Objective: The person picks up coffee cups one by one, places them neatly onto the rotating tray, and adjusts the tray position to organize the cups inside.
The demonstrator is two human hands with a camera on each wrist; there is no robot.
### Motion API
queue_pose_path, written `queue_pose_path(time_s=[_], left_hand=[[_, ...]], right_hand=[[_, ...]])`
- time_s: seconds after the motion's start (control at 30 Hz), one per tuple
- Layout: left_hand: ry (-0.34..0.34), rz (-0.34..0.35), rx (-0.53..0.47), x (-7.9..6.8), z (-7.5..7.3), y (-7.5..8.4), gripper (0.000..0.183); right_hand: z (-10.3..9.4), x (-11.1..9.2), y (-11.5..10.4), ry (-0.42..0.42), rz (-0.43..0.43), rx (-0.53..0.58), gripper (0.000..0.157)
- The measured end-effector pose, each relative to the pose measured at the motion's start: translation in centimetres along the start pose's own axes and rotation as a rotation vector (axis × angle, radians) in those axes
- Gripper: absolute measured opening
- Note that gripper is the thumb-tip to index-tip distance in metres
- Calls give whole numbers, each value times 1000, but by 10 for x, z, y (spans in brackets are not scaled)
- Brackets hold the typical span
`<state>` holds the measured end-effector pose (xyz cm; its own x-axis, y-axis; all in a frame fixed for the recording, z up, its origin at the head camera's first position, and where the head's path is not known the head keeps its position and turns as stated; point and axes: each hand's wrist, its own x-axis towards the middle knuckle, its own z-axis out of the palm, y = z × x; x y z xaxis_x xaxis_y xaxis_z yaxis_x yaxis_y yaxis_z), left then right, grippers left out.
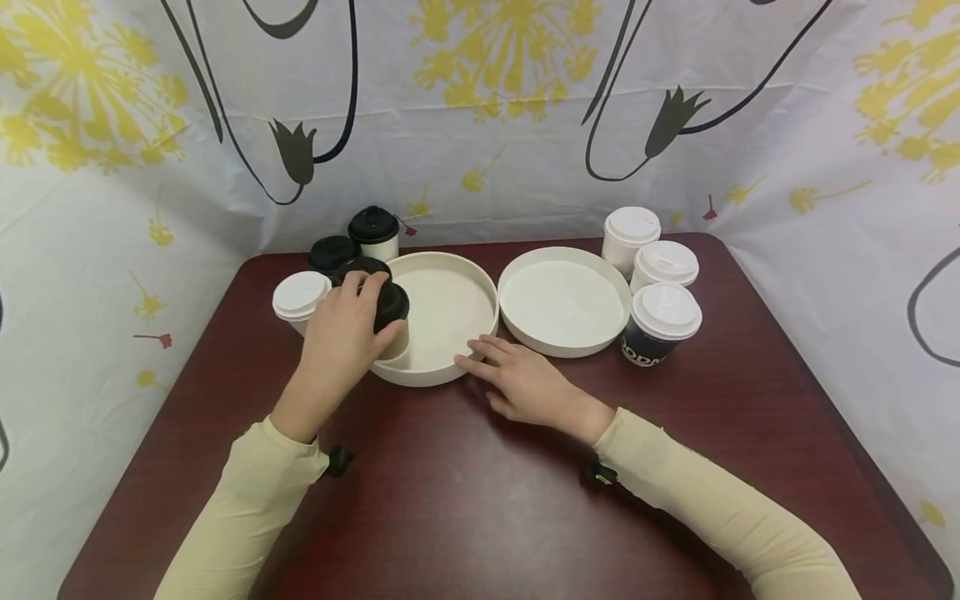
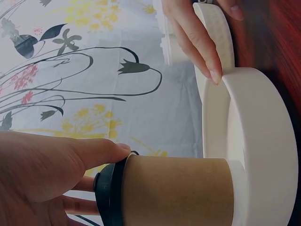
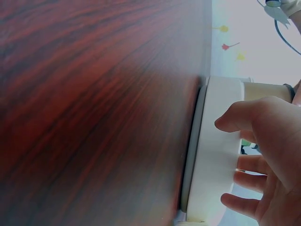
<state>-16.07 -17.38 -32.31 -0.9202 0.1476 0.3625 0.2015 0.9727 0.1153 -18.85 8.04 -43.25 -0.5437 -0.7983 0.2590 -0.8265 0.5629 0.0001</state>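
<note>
The brown paper cup (image 2: 178,190) was upright at the left side of the round cream tray (image 1: 423,377); the left hand (image 1: 337,325) gripped it around its black lid (image 1: 391,305), presumably keeping the base clear. The right hand (image 1: 528,385), fingers loosely extended, touched the rim, perhaps for steadiness.

Tan cup (image 2: 178,190), black lid (image 2: 110,193) in my left grip (image 1: 339,323); cream tray (image 1: 422,377); dark-red, wood-grained surface (image 1: 450,500); white backdrop (image 1: 510,150), yellow flowers (image 1: 516,37).
</note>
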Motion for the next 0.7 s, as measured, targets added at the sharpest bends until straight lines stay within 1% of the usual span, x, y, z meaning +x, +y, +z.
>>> queue_pose_path(time_s=[0.13,0.33,0.57,0.7], left_hand=[[-8,-4,-3,-1,2,1,66],[-2,1,-4,-2,7,-1,65],[-51,-10,-4,-2,12,-3,67],[-58,-9,8,-3,14,-2,67]], right_hand=[[2,0,0,-4,3,-2,67],[2,-1,0,-8,6,-8,66],[2,-1,0,-2,-1,-6,67],[4,-1,0,8,-1,0,68]])
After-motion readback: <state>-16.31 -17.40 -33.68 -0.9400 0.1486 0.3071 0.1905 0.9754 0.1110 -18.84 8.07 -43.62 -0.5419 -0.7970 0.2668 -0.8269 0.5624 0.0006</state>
